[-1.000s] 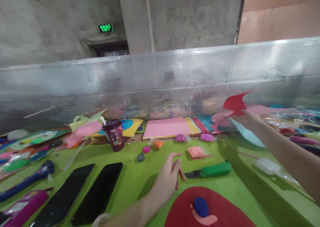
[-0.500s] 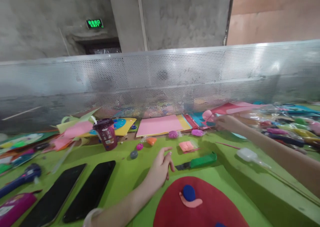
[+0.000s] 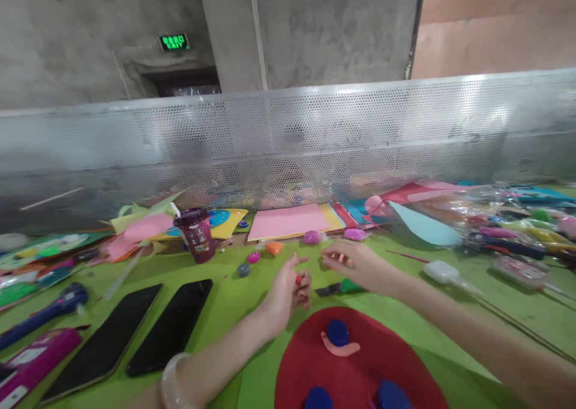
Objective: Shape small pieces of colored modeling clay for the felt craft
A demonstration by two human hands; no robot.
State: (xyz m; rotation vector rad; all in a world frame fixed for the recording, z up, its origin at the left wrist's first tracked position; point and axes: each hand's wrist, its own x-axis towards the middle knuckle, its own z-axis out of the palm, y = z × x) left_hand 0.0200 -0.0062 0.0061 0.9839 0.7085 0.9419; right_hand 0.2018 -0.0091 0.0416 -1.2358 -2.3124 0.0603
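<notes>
My left hand (image 3: 285,298) is raised above the green work surface with its fingers curled and the index finger pointing right. A small orange-red piece (image 3: 299,279) shows at its fingers; its kind is unclear. My right hand (image 3: 355,264) bends its fingers over a packet of peach clay (image 3: 342,259), mostly covering it. Just below, a green utility knife (image 3: 350,286) lies with its blade out, its handle partly behind my right wrist. In front of both hands lies a red paper shape (image 3: 342,373) bearing blue discs (image 3: 337,332) and a curved peach clay strip (image 3: 341,346).
Two black phones (image 3: 173,325) lie at left, beside a magenta tube (image 3: 38,364). A dark purple cup (image 3: 197,235) with a straw stands behind. Coloured paper (image 3: 290,222) and clay packets line the perforated metal barrier (image 3: 292,151). A cable with a white plug (image 3: 443,272) lies at right.
My right hand has come left from the pink piece and papers at the back right to the peach clay packet. My left hand has curled more, and the orange-red piece now shows there.
</notes>
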